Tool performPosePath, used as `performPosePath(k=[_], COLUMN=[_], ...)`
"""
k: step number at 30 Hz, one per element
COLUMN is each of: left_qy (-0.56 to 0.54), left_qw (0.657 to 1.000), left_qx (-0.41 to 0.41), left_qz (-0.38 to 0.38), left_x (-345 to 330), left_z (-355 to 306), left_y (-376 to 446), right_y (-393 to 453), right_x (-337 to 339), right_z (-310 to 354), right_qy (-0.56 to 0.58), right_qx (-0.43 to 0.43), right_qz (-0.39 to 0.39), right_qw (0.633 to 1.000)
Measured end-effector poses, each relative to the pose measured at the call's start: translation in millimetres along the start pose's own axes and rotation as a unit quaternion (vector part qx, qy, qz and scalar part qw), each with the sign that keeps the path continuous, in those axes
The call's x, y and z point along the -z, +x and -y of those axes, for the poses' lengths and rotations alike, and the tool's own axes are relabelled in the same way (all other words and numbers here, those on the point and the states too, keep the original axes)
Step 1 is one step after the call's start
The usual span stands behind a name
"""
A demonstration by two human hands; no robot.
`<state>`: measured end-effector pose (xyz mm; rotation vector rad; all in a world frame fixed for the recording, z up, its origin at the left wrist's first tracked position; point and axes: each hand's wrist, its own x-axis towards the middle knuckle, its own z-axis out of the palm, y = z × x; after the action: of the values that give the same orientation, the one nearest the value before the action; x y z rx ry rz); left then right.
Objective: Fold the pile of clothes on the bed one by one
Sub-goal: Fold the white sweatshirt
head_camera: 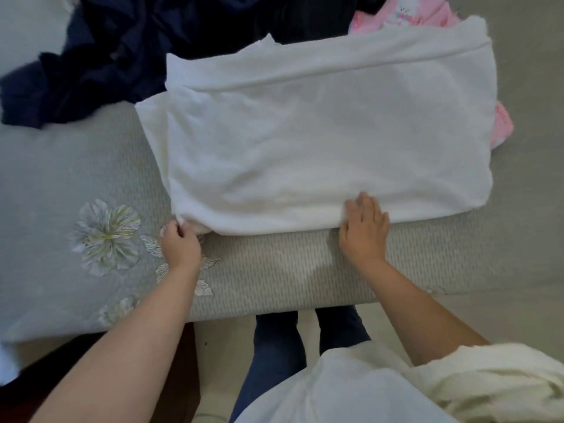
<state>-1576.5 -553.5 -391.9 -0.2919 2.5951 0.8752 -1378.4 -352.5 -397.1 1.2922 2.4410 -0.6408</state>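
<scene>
A white garment (329,132) lies spread flat across the bed (274,270), partly folded into a wide rectangle. My left hand (180,242) pinches its near left corner, fingers curled round the cloth. Flat on the garment's near edge rests my right hand (364,228), fingers straight and pressing it down. A pile of dark navy clothes (100,56) lies behind it at the far left. A pink garment (406,13) peeks out behind the white one at the far right.
The bed cover is grey-green with a flower pattern (106,236) at the left. The bed's near edge runs just in front of my legs. A white bundle (488,377) hangs over my right arm near my body.
</scene>
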Motion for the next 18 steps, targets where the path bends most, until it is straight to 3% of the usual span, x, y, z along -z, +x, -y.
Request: performPosePath(k=[3, 5, 7, 12, 15, 18], left_qy=[-0.060, 0.045, 0.191, 0.338, 0.313, 0.292], left_qw=[0.997, 0.993, 0.965, 0.929, 0.936, 0.904], left_qx=[0.001, -0.049, -0.107, -0.110, -0.161, -0.299], left_qz=[0.052, 0.102, 0.142, 0.102, 0.028, 0.092], left_x=[13.7, 25.8, 31.0, 22.5, 16.5, -3.6], left_z=[7.0, 12.0, 18.7, 10.3, 3.1, -19.1], left_y=[7.8, 13.5, 22.3, 20.6, -3.5, -29.9], right_y=[0.4, -0.1, -0.6, -6.1, -5.0, 2.1], right_x=[-2.5, 1.8, 7.4, 23.8, 38.9, 60.4], right_z=[17.8, 18.4, 13.8, 0.8, -11.0, -29.6], right_qy=[0.014, -0.006, -0.040, -0.090, -0.062, 0.012], right_qx=[-0.034, -0.038, -0.026, -0.009, -0.023, -0.095], right_qz=[-0.007, -0.005, 0.018, 0.076, 0.033, -0.066], right_qw=[0.999, 0.999, 0.999, 0.993, 0.997, 0.993])
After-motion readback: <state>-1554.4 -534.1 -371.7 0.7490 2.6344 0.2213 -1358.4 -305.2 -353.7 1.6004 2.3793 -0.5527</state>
